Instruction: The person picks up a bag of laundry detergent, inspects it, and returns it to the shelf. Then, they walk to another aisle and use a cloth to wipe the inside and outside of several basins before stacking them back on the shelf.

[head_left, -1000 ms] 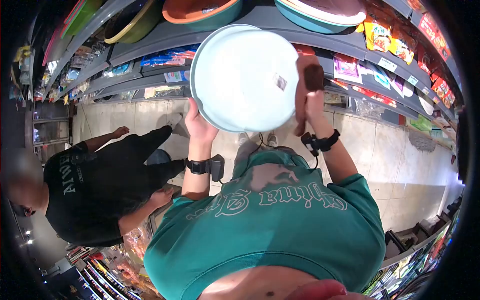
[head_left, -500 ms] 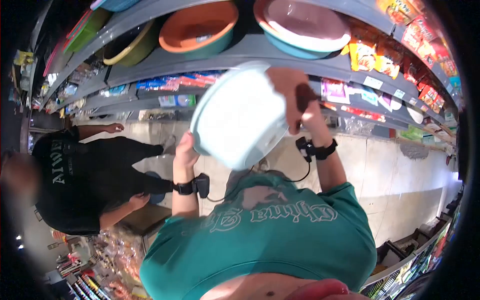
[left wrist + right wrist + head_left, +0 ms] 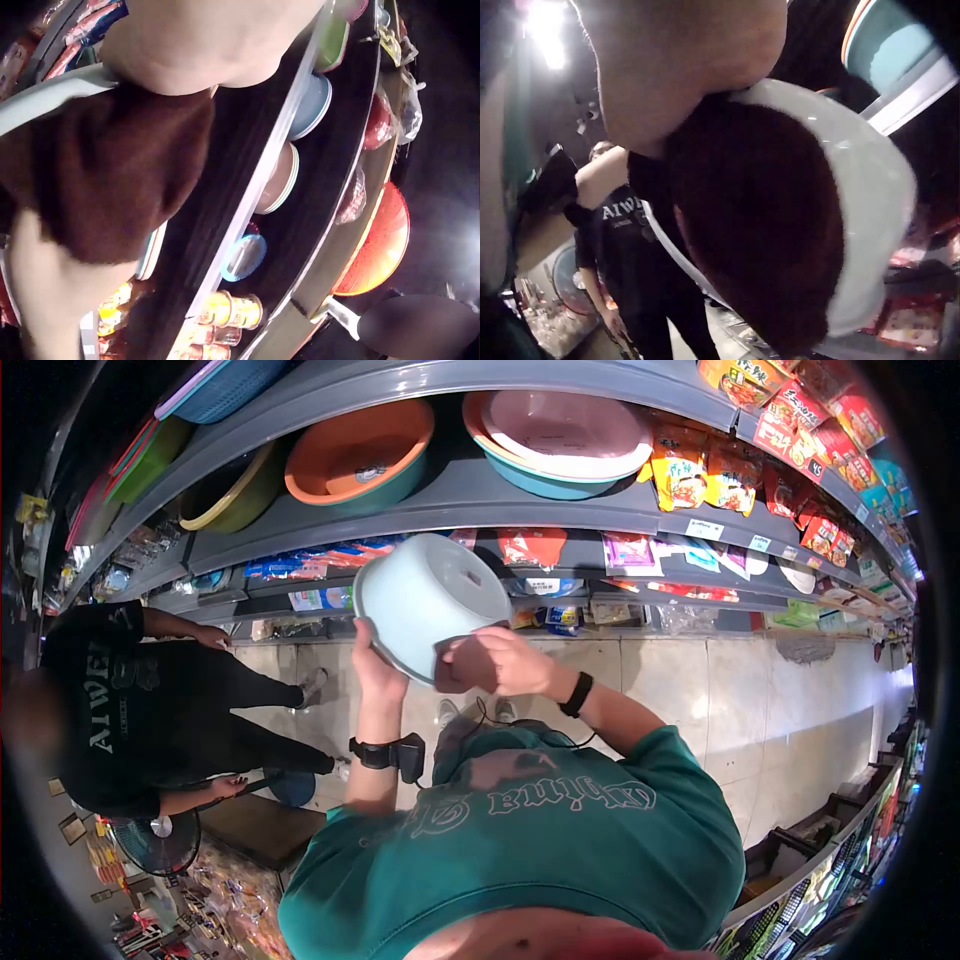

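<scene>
A pale blue plastic basin is held up tilted before my chest, its rim toward the lower left and its outer bottom, with a small label, toward the upper right. My left hand grips the rim, thumb showing on the outside. In my right hand is a brown cloth, held against the basin's near side by the rim. Seen from the right wrist, the cloth covers much of the basin wall and hides the fingers. It also fills the left wrist view's near part.
Shelves run across in front, with an orange basin, a stack topped by a pink basin and orange snack packets. Another person in a black shirt stands at the left. Pale floor tiles lie below.
The basin has tipped and come round, its bottom turning toward the shelves. My right hand has moved with the cloth from the basin's far right side down to the near rim.
</scene>
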Action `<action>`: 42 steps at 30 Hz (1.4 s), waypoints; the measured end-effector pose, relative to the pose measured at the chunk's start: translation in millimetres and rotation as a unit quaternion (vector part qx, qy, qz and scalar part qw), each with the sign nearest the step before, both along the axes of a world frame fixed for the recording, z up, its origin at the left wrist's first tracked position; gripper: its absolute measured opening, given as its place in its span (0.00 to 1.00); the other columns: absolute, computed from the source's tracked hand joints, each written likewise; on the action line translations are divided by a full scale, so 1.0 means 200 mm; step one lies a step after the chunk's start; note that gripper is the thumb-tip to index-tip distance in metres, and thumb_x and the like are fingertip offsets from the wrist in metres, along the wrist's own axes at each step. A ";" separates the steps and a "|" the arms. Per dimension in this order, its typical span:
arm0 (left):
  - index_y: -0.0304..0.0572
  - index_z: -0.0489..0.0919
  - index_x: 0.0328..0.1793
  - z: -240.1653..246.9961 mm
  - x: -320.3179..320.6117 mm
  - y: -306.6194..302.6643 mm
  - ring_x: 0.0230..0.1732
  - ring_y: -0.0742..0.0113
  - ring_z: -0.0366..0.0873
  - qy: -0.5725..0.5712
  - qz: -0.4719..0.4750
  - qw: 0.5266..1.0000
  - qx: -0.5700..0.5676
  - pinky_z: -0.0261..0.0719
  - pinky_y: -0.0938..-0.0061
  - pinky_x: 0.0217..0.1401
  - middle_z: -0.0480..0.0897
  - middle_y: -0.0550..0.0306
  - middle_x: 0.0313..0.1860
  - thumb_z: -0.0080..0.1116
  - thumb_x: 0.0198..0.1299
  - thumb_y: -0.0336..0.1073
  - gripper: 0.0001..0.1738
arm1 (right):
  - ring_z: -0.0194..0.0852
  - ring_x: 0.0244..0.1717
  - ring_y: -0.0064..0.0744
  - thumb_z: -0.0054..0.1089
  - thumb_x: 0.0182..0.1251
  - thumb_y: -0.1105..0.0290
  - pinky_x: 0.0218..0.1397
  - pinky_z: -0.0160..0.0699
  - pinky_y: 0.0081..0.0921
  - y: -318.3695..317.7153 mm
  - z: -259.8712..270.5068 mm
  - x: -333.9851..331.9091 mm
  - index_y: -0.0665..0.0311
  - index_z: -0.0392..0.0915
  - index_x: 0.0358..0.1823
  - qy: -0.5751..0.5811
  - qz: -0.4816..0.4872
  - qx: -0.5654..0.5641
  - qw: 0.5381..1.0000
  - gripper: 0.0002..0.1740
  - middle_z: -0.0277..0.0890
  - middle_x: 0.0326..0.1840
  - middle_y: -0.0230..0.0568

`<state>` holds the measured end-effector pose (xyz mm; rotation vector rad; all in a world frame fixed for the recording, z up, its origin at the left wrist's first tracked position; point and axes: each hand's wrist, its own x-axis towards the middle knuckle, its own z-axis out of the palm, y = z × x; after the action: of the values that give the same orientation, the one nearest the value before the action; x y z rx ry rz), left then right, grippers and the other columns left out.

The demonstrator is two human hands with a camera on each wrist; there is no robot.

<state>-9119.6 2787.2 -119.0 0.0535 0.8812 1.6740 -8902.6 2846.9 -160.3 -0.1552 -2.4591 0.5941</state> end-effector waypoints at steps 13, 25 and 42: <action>0.37 0.70 0.64 0.02 -0.26 -0.26 0.52 0.68 0.77 0.357 -0.006 0.934 -0.032 0.75 0.73 0.55 0.79 0.55 0.53 0.58 0.66 0.35 0.22 | 0.72 0.59 0.47 0.69 0.53 0.60 0.60 0.74 0.38 0.60 0.56 0.72 0.60 0.74 0.57 -0.158 -0.339 -0.017 0.927 0.29 0.73 0.55 0.48; 0.41 0.74 0.49 -0.01 -0.24 -0.49 0.20 0.51 0.72 0.701 -0.091 0.697 -0.116 0.69 0.67 0.26 0.73 0.44 0.20 0.57 0.64 0.35 0.11 | 0.75 0.52 0.48 0.67 0.59 0.58 0.57 0.73 0.36 1.01 0.55 0.62 0.64 0.79 0.51 -0.131 -0.434 0.052 0.890 0.23 0.77 0.50 0.45; 0.46 0.74 0.49 -0.10 -0.23 -0.59 0.37 0.35 0.77 0.766 -0.175 0.588 -0.192 0.72 0.48 0.35 0.81 0.39 0.31 0.57 0.61 0.35 0.11 | 0.75 0.51 0.38 0.64 0.62 0.68 0.57 0.72 0.31 1.04 0.63 0.67 0.65 0.79 0.43 0.084 -0.400 0.040 0.912 0.11 0.77 0.45 0.41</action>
<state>-9165.4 2669.1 -138.9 1.4569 2.2648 0.6475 -8768.6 3055.4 -33.6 -0.9758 -1.9961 0.1293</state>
